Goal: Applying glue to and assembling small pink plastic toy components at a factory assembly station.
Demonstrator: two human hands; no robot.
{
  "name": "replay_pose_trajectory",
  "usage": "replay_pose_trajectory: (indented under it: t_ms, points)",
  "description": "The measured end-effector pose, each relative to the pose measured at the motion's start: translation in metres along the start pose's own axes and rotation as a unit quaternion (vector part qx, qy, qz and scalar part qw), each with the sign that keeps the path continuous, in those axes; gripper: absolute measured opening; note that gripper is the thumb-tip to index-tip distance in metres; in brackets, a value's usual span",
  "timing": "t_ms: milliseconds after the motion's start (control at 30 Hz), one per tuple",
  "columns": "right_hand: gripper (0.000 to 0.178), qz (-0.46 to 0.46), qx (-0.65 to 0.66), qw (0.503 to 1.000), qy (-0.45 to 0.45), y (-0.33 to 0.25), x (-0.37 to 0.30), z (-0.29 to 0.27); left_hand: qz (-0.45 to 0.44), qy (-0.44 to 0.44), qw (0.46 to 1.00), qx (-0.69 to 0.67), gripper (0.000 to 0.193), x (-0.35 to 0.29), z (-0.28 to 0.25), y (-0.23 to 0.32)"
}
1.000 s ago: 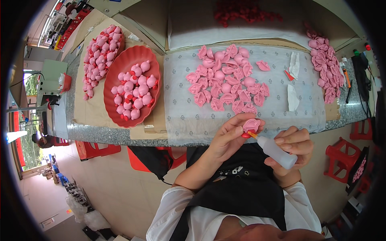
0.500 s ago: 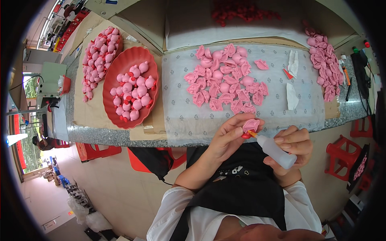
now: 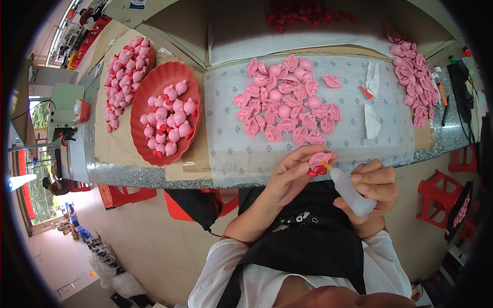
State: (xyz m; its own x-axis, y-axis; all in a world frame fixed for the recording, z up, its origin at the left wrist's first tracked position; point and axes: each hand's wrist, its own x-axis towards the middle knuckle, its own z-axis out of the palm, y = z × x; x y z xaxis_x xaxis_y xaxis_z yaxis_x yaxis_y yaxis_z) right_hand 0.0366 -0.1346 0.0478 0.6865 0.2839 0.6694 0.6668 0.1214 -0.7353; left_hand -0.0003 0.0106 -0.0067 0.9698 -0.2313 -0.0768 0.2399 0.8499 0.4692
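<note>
Between the fingers of my left hand (image 3: 288,173) is a pink shell-like plastic piece (image 3: 318,160) with red rounded parts along its lower side. My right hand (image 3: 376,187) grips a translucent white squeeze bottle (image 3: 352,192), tilted so its thin yellowish nozzle (image 3: 327,165) points at the piece. The tip is at or very near the piece's edge; whether it touches I cannot tell. Beyond my hands, a cluster of similar pink pieces (image 3: 287,126), some hollow side up and some rounded, lies on a white printed sheet (image 3: 236,154).
A red scalloped bowl (image 3: 141,138) at the left holds pink balls with red parts; more are heaped behind it (image 3: 126,72). Another pink pile (image 3: 416,82) lies at the right, near white paper scraps (image 3: 372,122) and an orange pen (image 3: 442,94). A shelf (image 3: 287,43) closes off the back.
The bottle's nozzle has shifted slightly at the held piece, and the bottle has tilted a little more upright. More of the red parts shows beneath the piece. Both hands keep their hold.
</note>
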Motion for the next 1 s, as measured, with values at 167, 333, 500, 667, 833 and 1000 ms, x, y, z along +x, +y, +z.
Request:
replay_pose_trajectory:
  t_ms: [167, 333, 500, 667, 833, 1000]
  points:
    - [0.045, 0.001, -0.039, 0.999, -0.007, -0.0025, 0.0038, -0.0017, 0.001, -0.005, 1.0, -0.007, 0.041, 0.0, 0.0001, 0.0007]
    - [0.042, -0.008, -0.08, 0.997, -0.015, -0.0013, 0.006, -0.0039, 0.009, -0.01, 1.0, -0.01, 0.041, -0.0007, -0.006, -0.0007]
    - [0.04, 0.0, -0.077, 0.997, -0.005, -0.0016, 0.0061, -0.0046, 0.01, -0.022, 0.999, -0.048, 0.04, 0.0, -0.0065, -0.0005]
    - [0.04, 0.005, -0.09, 0.996, 0.007, -0.0007, 0.0049, -0.0048, 0.017, -0.026, 0.998, -0.057, 0.04, 0.0003, -0.0053, 0.0]
    - [0.04, -0.003, -0.069, 0.997, 0.04, -0.0003, 0.0018, -0.0056, 0.022, -0.021, 0.998, -0.055, 0.04, 0.0012, -0.0056, 0.0001]
    - [0.04, 0.007, -0.077, 0.996, 0.035, 0.0023, 0.002, -0.0047, 0.022, -0.031, 0.998, -0.059, 0.04, 0.0018, -0.0068, -0.0012]
